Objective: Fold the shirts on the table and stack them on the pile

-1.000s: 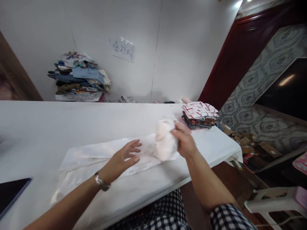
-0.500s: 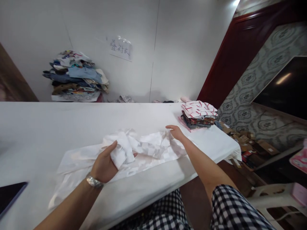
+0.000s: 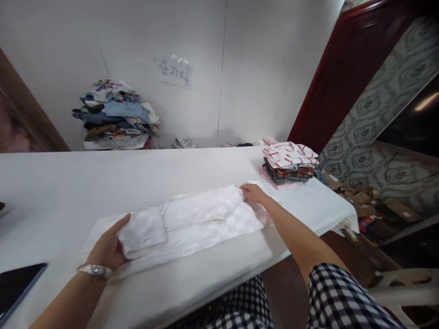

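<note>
A white shirt (image 3: 202,214) with a faint check lies lengthwise across the white-covered table, its sleeve stretched along the top. My left hand (image 3: 111,244), with a silver bracelet at the wrist, grips the sleeve's cuff end (image 3: 144,230); the thumb is on top and the other fingers are hidden under the cloth. At the shirt's far right end, my right hand (image 3: 253,193) pinches the fabric between closed fingers. The sleeve runs fairly straight between both hands.
A folded stack of shirts (image 3: 290,164) stands on the table's right. Behind the table's back edge rises a tall clothes pile (image 3: 118,114). A dark flat device (image 3: 20,288) lies at the lower left. Cardboard boxes (image 3: 366,201) and a white plastic stool (image 3: 404,288) are to the right.
My left hand has moved left and down with the cuff end, and the bunched sleeve is now drawn out flat. My right hand stays near the right end, fingers now pinching cloth.
</note>
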`<state>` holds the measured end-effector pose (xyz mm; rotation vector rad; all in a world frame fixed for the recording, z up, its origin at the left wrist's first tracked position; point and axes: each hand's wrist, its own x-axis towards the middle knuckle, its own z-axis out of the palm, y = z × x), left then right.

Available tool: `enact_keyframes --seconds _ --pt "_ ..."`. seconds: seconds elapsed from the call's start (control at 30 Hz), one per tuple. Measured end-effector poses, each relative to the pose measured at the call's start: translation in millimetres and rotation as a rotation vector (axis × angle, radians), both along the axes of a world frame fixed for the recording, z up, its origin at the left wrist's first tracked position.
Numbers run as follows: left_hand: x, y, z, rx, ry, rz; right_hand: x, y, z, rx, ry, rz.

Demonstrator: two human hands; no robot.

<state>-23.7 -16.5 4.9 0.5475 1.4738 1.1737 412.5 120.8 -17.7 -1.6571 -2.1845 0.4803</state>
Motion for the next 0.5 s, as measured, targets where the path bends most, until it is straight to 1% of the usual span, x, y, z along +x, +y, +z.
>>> enact_keyframes --seconds 0.03,0.1,0.2,0.23,0.33,0.37,0.4,0.5 --pt "-2.4 0.2 -2.5 -0.023 0.004 0.011 1.1 -1.4 0.1 0.013 -0.02 0.003" --pt "-3.4 1.9 -1.2 -0.054 0.052 0.047 2.6 -3.8 0.6 0.022 -0.06 0.027" --pt "-4.6 7.2 8.9 -0.048 0.311 0.055 5.3 -7.4 0.8 0.043 -0.136 0.08" --pt "-6.6 9.3 12.4 -0.05 0.317 0.046 6.8 -8.9 0.5 0.058 -0.159 0.088" --pt "-17.8 14.2 19.2 -0.055 0.16 -0.041 13.4 -13.5 -1.7 0.118 -0.201 0.055" --pt "-22.7 14.8 19.7 -0.06 0.155 -0.042 16.2 -14.9 -2.8 0.136 -0.205 0.04" --pt "-27.6 14.6 19.4 -0.063 0.2 -0.014 19.0 -16.0 -4.0 0.148 -0.209 0.032" --pt "-38.8 5.9 13.7 -0.041 0.432 0.177 24.5 -18.2 -7.7 0.199 -0.196 0.042"
